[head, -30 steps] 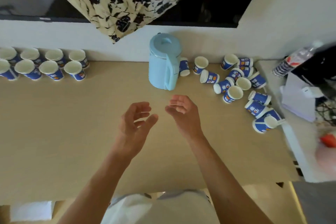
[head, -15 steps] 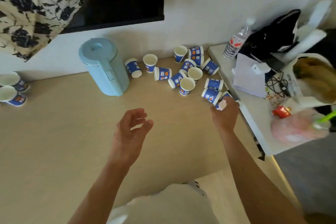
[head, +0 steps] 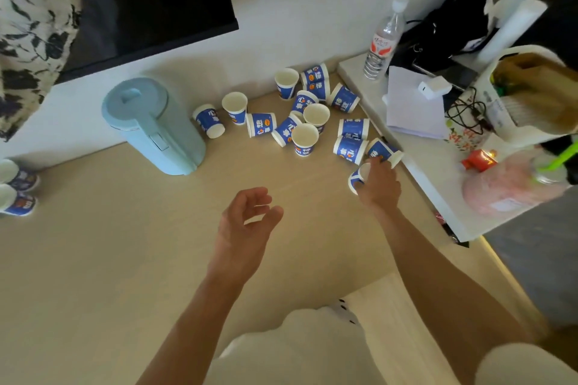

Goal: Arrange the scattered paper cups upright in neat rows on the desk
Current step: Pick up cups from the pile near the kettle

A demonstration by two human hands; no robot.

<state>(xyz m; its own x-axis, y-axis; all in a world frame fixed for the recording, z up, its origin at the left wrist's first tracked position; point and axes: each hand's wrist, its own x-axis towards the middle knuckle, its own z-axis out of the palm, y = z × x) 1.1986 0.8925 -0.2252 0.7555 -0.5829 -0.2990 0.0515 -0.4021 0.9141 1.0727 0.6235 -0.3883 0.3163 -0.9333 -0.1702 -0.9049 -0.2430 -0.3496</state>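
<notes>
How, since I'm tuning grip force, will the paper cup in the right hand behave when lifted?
Probably light: the right hand holds a small, empty paper cup. Likely crushable, being paper with an open mouth. It looks tapered, so on its side it may roll in a curve.

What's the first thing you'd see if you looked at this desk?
A jumble of blue-and-white paper cups, some upright and some tipped over, at the far right of the desk. The right hand grips one cup at the pile's near edge. A big pale-blue jug stands left of them by the wall.
</notes>
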